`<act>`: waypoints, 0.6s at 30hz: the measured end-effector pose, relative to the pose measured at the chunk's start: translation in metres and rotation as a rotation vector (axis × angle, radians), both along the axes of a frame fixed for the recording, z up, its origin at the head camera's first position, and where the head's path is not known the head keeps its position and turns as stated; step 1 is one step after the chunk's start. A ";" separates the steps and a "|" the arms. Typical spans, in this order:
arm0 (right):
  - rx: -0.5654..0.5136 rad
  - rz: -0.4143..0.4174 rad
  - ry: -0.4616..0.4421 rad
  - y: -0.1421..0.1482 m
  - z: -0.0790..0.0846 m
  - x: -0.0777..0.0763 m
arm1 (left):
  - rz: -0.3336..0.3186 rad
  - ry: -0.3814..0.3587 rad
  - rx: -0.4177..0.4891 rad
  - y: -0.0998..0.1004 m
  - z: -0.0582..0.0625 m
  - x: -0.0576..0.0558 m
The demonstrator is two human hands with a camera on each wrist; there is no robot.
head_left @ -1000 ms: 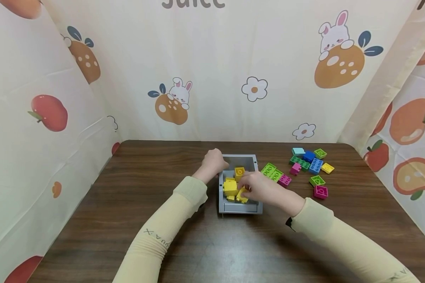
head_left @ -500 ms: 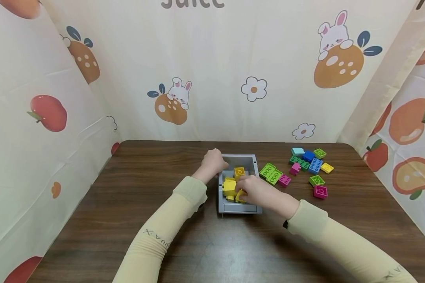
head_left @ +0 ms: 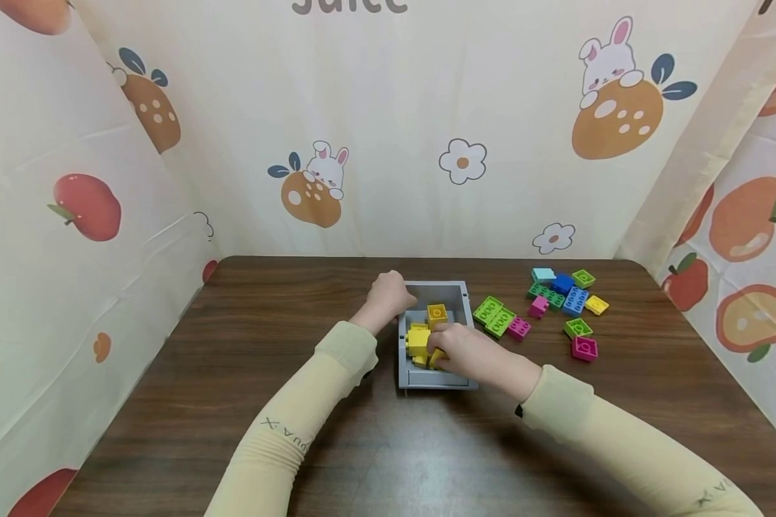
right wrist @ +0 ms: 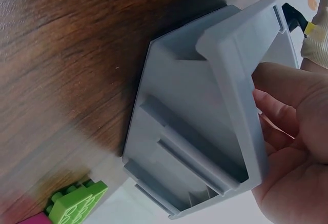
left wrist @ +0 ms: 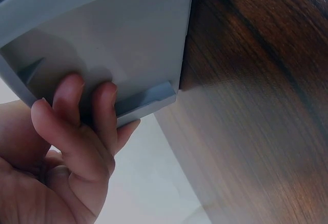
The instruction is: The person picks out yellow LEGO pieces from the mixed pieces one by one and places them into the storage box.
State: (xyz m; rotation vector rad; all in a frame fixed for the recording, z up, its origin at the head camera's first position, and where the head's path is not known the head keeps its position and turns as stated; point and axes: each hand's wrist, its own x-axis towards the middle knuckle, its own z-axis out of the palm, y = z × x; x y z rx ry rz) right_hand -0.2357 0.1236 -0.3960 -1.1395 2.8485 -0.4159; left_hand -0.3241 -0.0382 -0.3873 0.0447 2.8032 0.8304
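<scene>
A grey plastic box (head_left: 438, 380) stands on the table, with several yellow toy bricks (head_left: 418, 342) inside. My left hand (head_left: 390, 294) holds the box's left wall near the back; in the left wrist view its curled fingers (left wrist: 105, 98) lie against the outer side. My right hand (head_left: 468, 350) reaches over the right wall into the box. Its fingers pinch a yellow brick (head_left: 436, 357), partly covered by the hand. Behind it, a darker yellow brick (head_left: 436, 314) sits apart. In the right wrist view the wall of the box hides the fingertips.
Right of the box lie joined lime green bricks (head_left: 494, 316) and a magenta brick (head_left: 519, 328). Farther right is a loose group with a blue brick (head_left: 575, 301), a dark green one (head_left: 546, 295) and a yellow one (head_left: 597, 305). A printed curtain (head_left: 388, 129) borders the brown table (head_left: 284, 301).
My right hand has moved slightly left and deeper into the box, closing in on the yellow brick. The left hand and box have stayed in place.
</scene>
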 end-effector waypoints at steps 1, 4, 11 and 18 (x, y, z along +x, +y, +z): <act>0.003 0.001 -0.002 0.000 0.000 0.000 | 0.000 0.000 -0.001 0.000 0.000 0.000; 0.006 0.004 -0.011 0.000 0.002 0.000 | -0.001 -0.002 -0.002 0.000 0.000 0.000; -0.017 0.010 -0.043 0.002 0.011 -0.002 | 0.001 -0.004 -0.011 0.000 0.002 0.000; -0.029 0.029 -0.020 0.007 0.025 -0.003 | -0.002 0.000 -0.016 0.001 0.001 0.000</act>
